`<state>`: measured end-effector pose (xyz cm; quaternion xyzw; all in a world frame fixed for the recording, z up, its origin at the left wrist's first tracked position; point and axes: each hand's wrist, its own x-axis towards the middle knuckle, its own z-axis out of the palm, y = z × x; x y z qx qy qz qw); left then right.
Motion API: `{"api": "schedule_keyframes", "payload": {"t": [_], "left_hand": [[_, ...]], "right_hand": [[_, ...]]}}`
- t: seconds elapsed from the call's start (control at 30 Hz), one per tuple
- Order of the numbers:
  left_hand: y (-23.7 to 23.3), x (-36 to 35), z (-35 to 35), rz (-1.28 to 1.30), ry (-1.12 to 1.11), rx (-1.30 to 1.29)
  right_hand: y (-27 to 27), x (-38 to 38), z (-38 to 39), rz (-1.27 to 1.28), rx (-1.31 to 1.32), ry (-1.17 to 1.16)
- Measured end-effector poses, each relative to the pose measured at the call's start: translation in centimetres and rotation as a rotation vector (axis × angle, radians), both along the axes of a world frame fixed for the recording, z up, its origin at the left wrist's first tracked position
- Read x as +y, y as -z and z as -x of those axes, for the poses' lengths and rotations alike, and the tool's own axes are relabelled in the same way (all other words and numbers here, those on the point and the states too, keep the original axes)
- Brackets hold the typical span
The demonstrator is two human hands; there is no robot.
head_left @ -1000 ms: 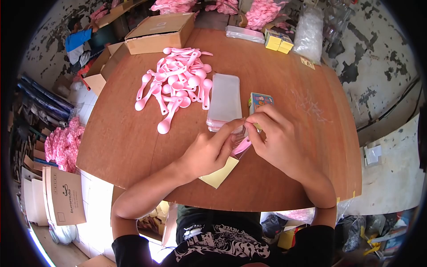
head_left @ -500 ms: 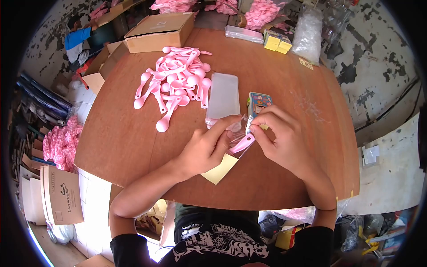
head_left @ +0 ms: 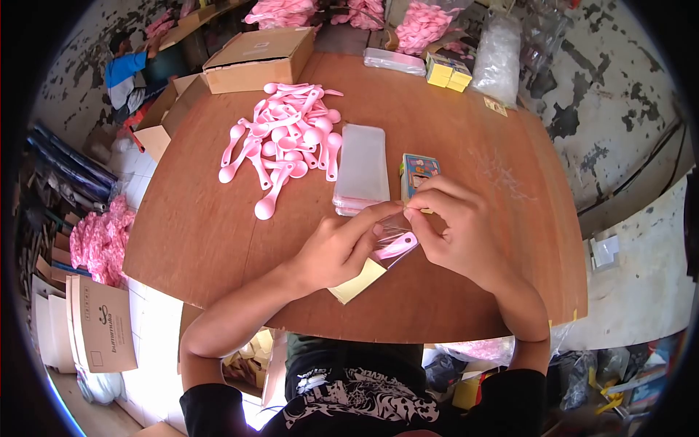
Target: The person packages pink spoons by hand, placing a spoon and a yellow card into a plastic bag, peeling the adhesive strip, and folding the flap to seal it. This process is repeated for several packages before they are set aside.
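A clear plastic bag (head_left: pixel 387 264) lies aslant on the table, a pink spoon (head_left: pixel 397 246) and a pale yellow card (head_left: pixel 358 282) inside it. My left hand (head_left: pixel 338 244) is closed on the bag's upper edge, index finger stretched toward the right fingertips. In a pinch at that same edge, my right hand (head_left: pixel 455 218) has thumb and index together; the edge is mostly hidden by fingers. Just beyond my hands are a stack of clear plastic bags (head_left: pixel 362 164) and a small printed box (head_left: pixel 419 172). Left of the stack lies a pile of pink spoons (head_left: pixel 284 131).
A cardboard box (head_left: pixel 258 58) sits at the table's far left. Packed plastic sleeves (head_left: pixel 394 61), yellow boxes (head_left: pixel 447 71) and a large clear bag (head_left: pixel 499 58) line the far edge. Another person (head_left: pixel 125 76) is at the far left. Loose plastic strips (head_left: pixel 502 175) lie to the right.
My fingertips have come together at the bag's edge, where shiny plastic showed between them before. The view has shifted slightly; the spoon and card remain in the bag.
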<state>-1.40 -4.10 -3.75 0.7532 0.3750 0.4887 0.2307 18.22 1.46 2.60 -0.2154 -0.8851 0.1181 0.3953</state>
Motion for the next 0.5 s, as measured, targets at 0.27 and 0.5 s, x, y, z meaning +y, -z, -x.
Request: {"api": "schedule_keyframes", "payload": {"t": [0.27,0.5], "left_hand": [[0.1,-0.1,-0.2,0.037,-0.032,-0.245],[0.5,0.1,-0.7,0.104,-0.126,-0.336]], "right_hand": [[-3.1,3.9,-5.4,0.657,0.348,-0.327],[7.2,18.6,-18.2,0.754,0.354,0.199]]}}
